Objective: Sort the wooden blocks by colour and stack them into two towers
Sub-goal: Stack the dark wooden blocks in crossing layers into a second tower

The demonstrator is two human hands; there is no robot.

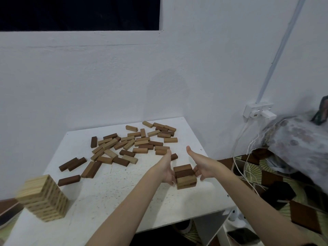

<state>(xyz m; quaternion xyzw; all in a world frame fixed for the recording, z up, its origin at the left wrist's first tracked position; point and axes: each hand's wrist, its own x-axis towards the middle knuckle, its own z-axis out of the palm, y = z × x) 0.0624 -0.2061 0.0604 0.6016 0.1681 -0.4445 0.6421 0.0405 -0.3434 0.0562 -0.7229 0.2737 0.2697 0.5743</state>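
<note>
— Where were the hands at that moment?

— Both were at the small brown stack (185, 176) near the right front part of the white bench (124, 196). The left hand (167, 168) lay against the stack's left side, fingers fairly straight and pointing down at the block faces, thumb stretched out toward the far pile. The right hand (201, 165) sat against the stack's right side in much the same way, thumb raised.

— So was either grip clamped on a block?

— No, I would call both grips apart: flat fingers pressing the stack from two sides, not curled round anything.

— What did the stack look like?

— Low, only a few layers of darker wood, with the top layer running crosswise to the one under it.

— And the other blocks?

— A pale tower (43, 197) stood at the bench's front left corner, many layers high, well apart from the hands. The loose blocks (131, 144) lay scattered across the far half of the bench, light and dark mixed. A few dark blocks (72, 164) lay apart on the left, between the scatter and the pale tower.

— Anything around the bench?

— A white wall (159, 77) behind it, a wall socket (258, 110) to the right with white cables (246, 160) hanging down, and a patterned floor (266, 174) below.
</note>
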